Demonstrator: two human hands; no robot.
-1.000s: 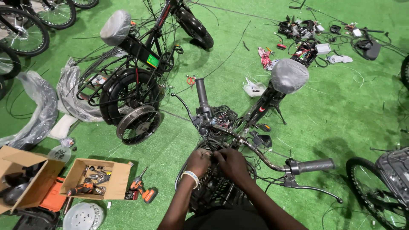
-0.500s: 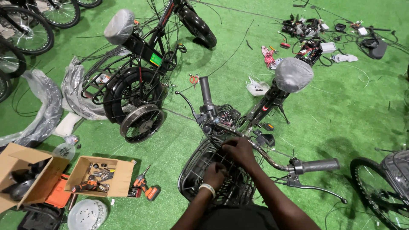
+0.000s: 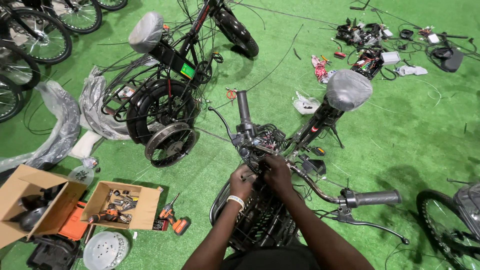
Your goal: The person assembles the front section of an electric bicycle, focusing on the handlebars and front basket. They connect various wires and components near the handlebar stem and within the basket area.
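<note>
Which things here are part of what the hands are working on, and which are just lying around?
In hand: left hand and right hand at the wire bundle on the handlebar; front basket below.

Lying about: cardboard box of tools, orange drill, second bike, scattered electrical parts, plastic wrap.

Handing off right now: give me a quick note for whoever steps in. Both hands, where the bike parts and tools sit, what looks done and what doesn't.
Left hand and right hand: both at the wire bundle at the middle of the handlebar; exact grip hidden.
Front basket sits just below the hands.
Seat is plastic-wrapped.
Orange drill lies on the green floor to the left, beside an open cardboard box of small parts.
Done: grips and brake levers are on the bar.
Left: wires hang loose and untidied.
</note>
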